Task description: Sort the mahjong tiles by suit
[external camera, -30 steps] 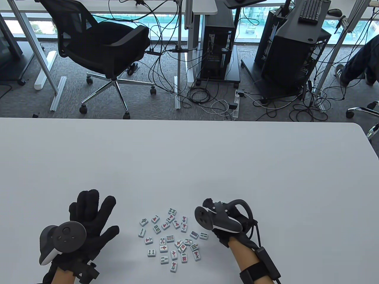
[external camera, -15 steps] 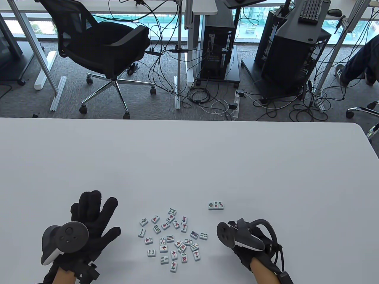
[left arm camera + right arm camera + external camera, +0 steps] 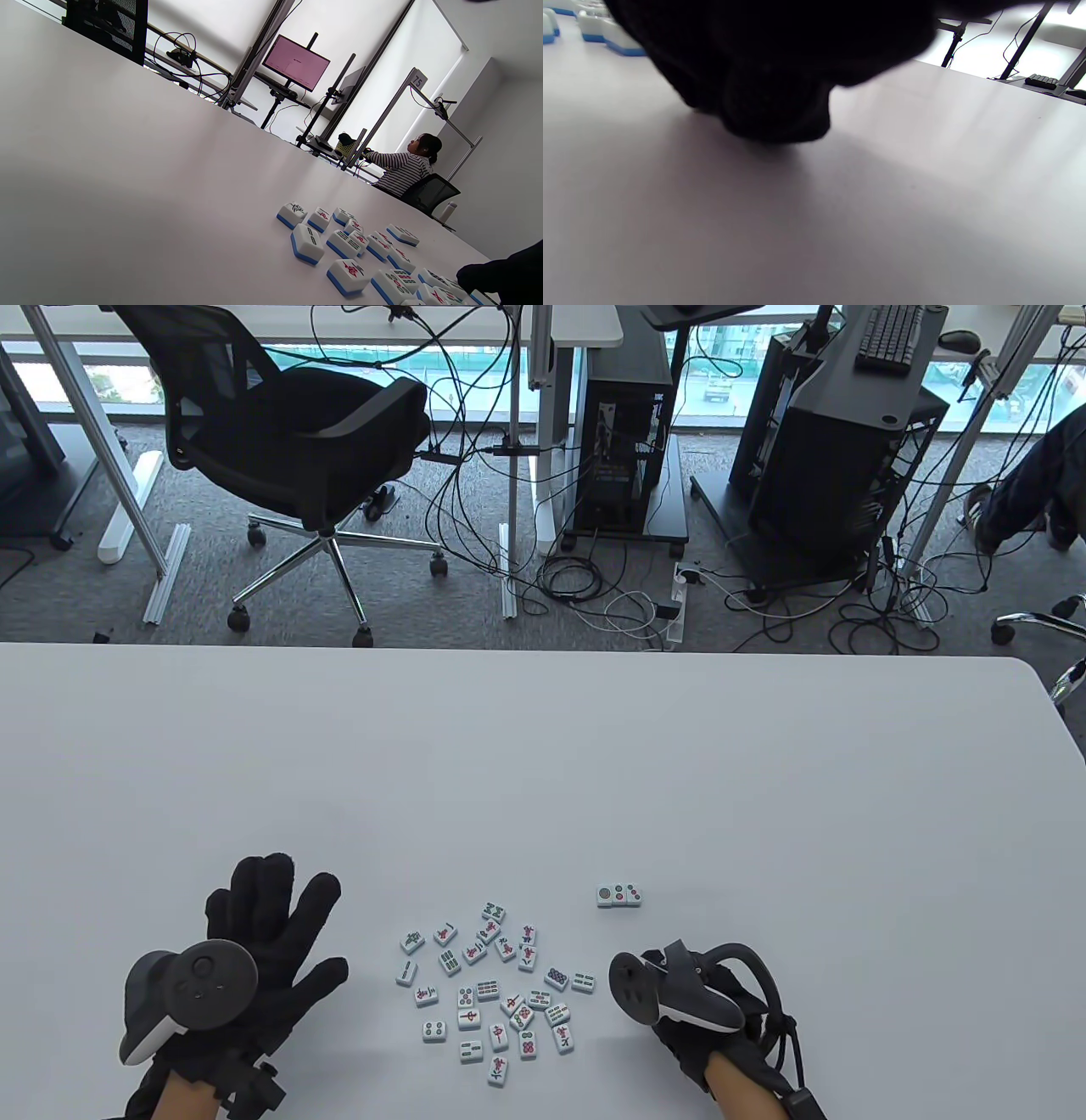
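A loose pile of small white mahjong tiles (image 3: pixel 492 984), face up, lies near the table's front edge between my hands; the left wrist view shows the same tiles (image 3: pixel 348 245) with blue backs. Two circle-suit tiles (image 3: pixel 618 895) sit side by side apart from the pile, up and to its right. My left hand (image 3: pixel 271 916) lies flat on the table left of the pile with fingers spread, holding nothing. My right hand (image 3: pixel 670 984) rests right of the pile, below the pair, fingers tucked loosely under the tracker. Its glove (image 3: pixel 755 84) touches the table, and no tile shows in it.
The white table (image 3: pixel 543 763) stretches far beyond the tiles, with its far edge near the frame's middle and a rounded right corner. Beyond it stand an office chair (image 3: pixel 297 432), computer towers and floor cables. A seated person (image 3: pixel 403 167) shows in the left wrist view.
My right hand drew back from above the pile's right side toward the front edge, leaving the two circle tiles on the table, then shifted slightly left. The left hand hardly moved.
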Tool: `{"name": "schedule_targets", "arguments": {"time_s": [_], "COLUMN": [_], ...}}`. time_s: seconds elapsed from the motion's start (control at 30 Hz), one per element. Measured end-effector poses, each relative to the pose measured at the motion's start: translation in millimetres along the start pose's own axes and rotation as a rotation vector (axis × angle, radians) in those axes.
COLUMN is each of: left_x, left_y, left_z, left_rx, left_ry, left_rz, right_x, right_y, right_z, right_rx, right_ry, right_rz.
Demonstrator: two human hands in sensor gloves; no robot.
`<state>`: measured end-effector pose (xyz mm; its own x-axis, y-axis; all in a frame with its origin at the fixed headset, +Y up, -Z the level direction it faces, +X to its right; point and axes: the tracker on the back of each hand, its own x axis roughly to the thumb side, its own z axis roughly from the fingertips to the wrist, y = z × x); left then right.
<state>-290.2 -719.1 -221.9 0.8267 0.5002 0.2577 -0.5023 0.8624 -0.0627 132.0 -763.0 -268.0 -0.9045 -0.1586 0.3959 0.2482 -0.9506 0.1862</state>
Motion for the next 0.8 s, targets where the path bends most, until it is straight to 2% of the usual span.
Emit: {"name": "schedule_targets", "arguments": {"time_s": [0.07, 0.2, 0.33, 0.47, 0.6, 0.8], "left_x": [0.1, -0.1, -0.2, 0.0, -0.3, -0.7], "left_y": [0.0, 0.1, 0.3, 0.8, 2.9, 3.1], "left_z": [-0.1, -0.2, 0.1, 0.5, 1.5, 1.6], "left_rx": [0.001, 0.002, 0.002, 0.008, 0.020, 0.019], "left_ry": [0.000, 0.000, 0.000, -0.013, -0.014, -0.014], "left_rz": [0.000, 0.002, 0.001, 0.011, 0.018, 0.020], "right_x": [-0.2, 7.7, 30.7, 57.6, 81.7, 87.4], "right_y": [-6.8, -26.9, -42.4, -42.6, -37.0, -31.7], "right_z": [0.4, -1.4, -12.2, -22.6, -29.0, -36.1], "right_rx": [0.008, -0.066, -0.115, -0.126, -0.160, -0.128], "right_ry": [0.007, -0.015, -0.088, -0.182, -0.239, -0.236], "right_rz": [-0.013, -0.078, -0.103, -0.054, 0.109, 0.170]}}
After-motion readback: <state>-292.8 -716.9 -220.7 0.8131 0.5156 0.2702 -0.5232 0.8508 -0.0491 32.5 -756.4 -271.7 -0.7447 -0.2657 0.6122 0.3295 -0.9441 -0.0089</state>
